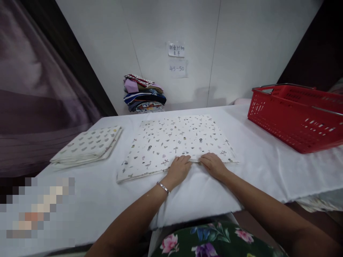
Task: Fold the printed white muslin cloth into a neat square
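Note:
A folded white cloth point(171, 139) with small palm, bird and rainbow prints lies flat on the table in front of me. My left hand point(180, 169) holds the middle of its near edge, fingers bent over the top layer. Just to the right, my right hand point(213, 166) grips the same edge, its fingers curled on the fabric. A short gap separates the two hands, and layered folds show there. Both thumbs are mostly hidden. A second folded cloth point(91, 144), white with grey shapes, rests on the left, touched by neither hand.
A red plastic basket point(292, 121) with metal handles stands at the right. Against the back wall is a stack of folded fabrics point(144, 94). Two paper notes point(177, 67) hang on the wall. A white sheet point(93, 200) covers the table, whose near edge is by my body.

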Demonstrator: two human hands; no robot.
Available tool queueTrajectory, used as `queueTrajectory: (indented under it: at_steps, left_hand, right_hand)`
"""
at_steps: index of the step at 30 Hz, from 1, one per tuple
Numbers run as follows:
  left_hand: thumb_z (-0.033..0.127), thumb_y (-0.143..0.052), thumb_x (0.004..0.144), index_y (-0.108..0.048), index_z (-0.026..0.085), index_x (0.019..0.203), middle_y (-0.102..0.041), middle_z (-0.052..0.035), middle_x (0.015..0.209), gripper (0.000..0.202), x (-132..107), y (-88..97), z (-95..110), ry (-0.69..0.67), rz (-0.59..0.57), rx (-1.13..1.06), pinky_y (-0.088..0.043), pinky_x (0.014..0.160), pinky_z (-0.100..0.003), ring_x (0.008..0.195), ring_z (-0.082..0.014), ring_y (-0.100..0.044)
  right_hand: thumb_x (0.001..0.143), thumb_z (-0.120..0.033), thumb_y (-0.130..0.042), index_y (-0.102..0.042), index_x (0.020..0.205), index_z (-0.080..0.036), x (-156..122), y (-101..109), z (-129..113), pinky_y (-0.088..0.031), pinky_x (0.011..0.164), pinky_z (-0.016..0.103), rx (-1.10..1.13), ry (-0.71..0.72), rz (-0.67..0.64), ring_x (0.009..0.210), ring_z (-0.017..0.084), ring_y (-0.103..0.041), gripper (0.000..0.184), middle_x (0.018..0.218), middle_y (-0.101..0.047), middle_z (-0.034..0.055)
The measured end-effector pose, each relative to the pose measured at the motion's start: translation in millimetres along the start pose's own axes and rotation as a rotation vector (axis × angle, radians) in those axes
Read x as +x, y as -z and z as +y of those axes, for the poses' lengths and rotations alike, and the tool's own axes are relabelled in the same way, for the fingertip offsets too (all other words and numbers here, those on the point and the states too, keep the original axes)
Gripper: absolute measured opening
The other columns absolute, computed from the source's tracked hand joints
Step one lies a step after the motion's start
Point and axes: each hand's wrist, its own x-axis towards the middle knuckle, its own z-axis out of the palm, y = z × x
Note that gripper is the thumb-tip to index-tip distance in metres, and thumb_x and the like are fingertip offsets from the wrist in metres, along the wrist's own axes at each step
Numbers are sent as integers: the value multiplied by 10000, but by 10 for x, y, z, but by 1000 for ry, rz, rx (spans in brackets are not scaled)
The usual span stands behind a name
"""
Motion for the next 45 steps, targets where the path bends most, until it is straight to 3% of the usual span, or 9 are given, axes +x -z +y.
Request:
queueTrajectory:
  at_steps: [6, 12, 20, 23, 27, 32, 36, 45]
  left_hand:
    - [144, -440, 892, -614, 178, 811, -592, -52, 1141, 195, 136, -77, 50, -13, -20, -25, -422, 805, -361, 1013, -206, -522]
    - [98, -421, 882, -575, 169, 881, -561, -77, 1160, 169, 82, -54, 86, 34, 63, -113, -404, 923, -379, 1133, -198, -469]
    - [110, -406, 892, -560, 169, 882, -563, -65, 1139, 165, 60, -57, 90, 84, 72, -237, -406, 923, -366, 1103, -189, -481]
    - [114, -409, 891, -568, 168, 871, -572, -61, 1114, 168, 81, -53, 90, 99, 67, -269, -405, 918, -360, 1085, -184, -486]
    - [133, -417, 897, -579, 176, 865, -592, -48, 1054, 170, 82, -23, 88, 93, 31, -295, -408, 890, -350, 1034, -171, -501]
    - [167, -473, 878, -597, 196, 904, -585, -41, 1099, 130, 31, 24, 71, 57, -14, -257, -397, 900, -370, 1063, -187, -491]
    - [113, -473, 853, -616, 205, 931, -589, -49, 1143, 187, -54, 90, 26, 117, -25, -170, -390, 925, -394, 1085, -204, -491]
    - [-19, -413, 777, -625, 160, 807, -596, -109, 1177, 280, -326, 193, -166, 261, -13, -4, -428, 892, -442, 1098, -245, -512]
  right_hand:
    - [913, -154, -449, -643, 961, -160, 0, -5, -24, -381, 697, 307, -3, -6, 9, 817, 187, -538, 201, 891, -647, 84]
    - [907, -143, -443, -640, 987, -167, 14, 28, -49, -381, 692, 303, 18, 5, -33, 808, 184, -525, 213, 898, -637, 79]
    - [841, -141, -495, -586, 1036, -164, -13, 101, -128, -382, 776, 331, 123, -31, -132, 891, 194, -515, 216, 969, -610, 88]
    - [869, -185, -494, -585, 1039, -167, -5, 93, -138, -382, 764, 328, 85, -69, -146, 892, 199, -517, 193, 971, -613, 87]
    - [884, -120, -442, -601, 1013, -155, -3, 49, -98, -384, 747, 329, 23, -51, -120, 862, 202, -526, 208, 922, -625, 89]
    - [902, -127, -409, -602, 1028, -149, -42, 37, -46, -390, 770, 347, 16, -4, -96, 862, 207, -527, 232, 927, -627, 100]
    - [901, -128, -403, -608, 1018, -153, -53, 36, -43, -397, 777, 354, 34, -20, -102, 879, 212, -534, 238, 934, -629, 109]
    - [904, -134, -400, -598, 1006, -153, -60, 9, -31, -416, 764, 355, 74, -38, -90, 883, 217, -548, 223, 945, -635, 111]
